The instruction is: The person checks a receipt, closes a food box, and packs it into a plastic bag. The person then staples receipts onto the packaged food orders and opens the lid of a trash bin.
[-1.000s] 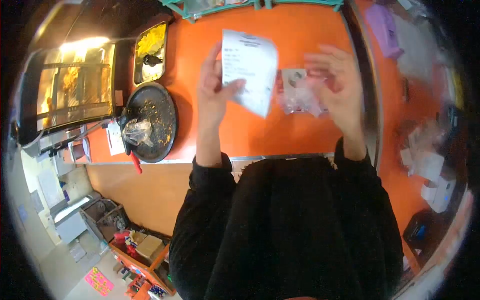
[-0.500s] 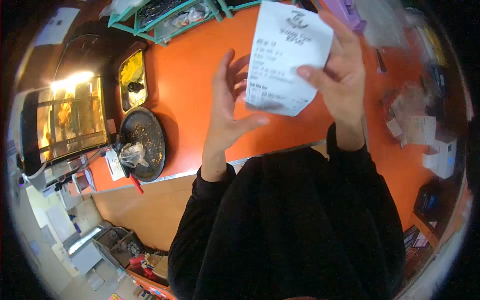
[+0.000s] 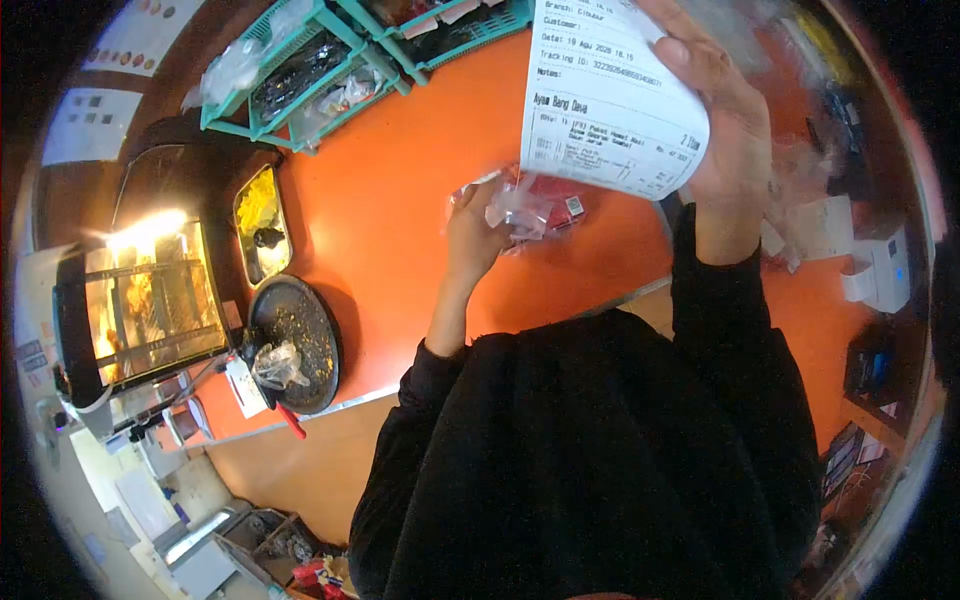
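A long white printed receipt hangs from my right hand, whose thumb and fingers are closed on its right edge, high above the orange counter. Lower and to the left, my left hand is closed at the edge of a clear plastic packet. Something red and a small white label show beside and under the packet, partly behind the receipt.
Black round tray with crumbs and a plastic bag, and a metal tray of yellow pieces, at left. Lit glass cabinet beyond. Teal baskets at the top. White printer and papers at right.
The receipt passed from my left hand to my right and rose toward the camera. My left hand has moved down onto the plastic packet. The view has turned, showing more of the teal baskets.
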A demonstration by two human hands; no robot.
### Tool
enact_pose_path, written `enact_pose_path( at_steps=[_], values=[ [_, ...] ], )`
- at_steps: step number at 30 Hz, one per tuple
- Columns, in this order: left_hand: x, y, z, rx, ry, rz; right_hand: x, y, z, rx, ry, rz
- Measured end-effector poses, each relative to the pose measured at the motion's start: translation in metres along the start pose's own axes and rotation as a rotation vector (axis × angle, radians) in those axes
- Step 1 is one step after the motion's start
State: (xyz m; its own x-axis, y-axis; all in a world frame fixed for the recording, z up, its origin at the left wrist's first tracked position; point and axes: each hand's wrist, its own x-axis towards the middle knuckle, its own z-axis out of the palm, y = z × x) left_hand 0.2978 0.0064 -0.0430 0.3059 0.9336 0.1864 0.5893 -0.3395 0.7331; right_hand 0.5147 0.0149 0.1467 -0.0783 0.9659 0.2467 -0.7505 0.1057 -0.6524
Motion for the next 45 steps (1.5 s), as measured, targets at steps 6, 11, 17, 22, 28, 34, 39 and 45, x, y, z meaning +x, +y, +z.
enact_pose_path(
  at_steps=[6, 11, 17, 22, 28, 34, 39, 45],
  values=[
    [0.013, -0.006, -0.005, -0.131, 0.210, -0.085, -0.001, 0.001, -0.025, -0.124, -0.210, 0.175],
    [0.023, -0.012, -0.030, -0.313, -0.049, -0.283, -0.027, 0.100, -0.081, -0.726, -0.601, 0.508],
    [0.018, -0.003, -0.048, -0.993, -0.240, -0.338, -0.045, 0.150, -0.108, -0.762, -0.374, 0.503],
    [0.020, 0.015, -0.029, -0.698, -0.089, -0.406, -0.035, 0.137, -0.115, -1.026, -0.592, 0.374],
    [0.018, 0.014, -0.020, -0.493, 0.059, -0.430, 0.017, 0.016, -0.319, -2.443, 0.477, -0.216],
    [0.008, -0.011, -0.015, -0.399, 0.188, -0.361, 0.017, 0.034, -0.316, -1.684, 0.346, 0.528],
    [0.008, 0.006, -0.018, -0.437, 0.231, -0.447, -0.002, 0.119, -0.141, -0.750, -0.095, 0.205],
    [0.001, 0.008, -0.016, -0.606, 0.261, -0.391, -0.018, 0.163, -0.082, -0.475, -0.066, 0.091]
  ],
)
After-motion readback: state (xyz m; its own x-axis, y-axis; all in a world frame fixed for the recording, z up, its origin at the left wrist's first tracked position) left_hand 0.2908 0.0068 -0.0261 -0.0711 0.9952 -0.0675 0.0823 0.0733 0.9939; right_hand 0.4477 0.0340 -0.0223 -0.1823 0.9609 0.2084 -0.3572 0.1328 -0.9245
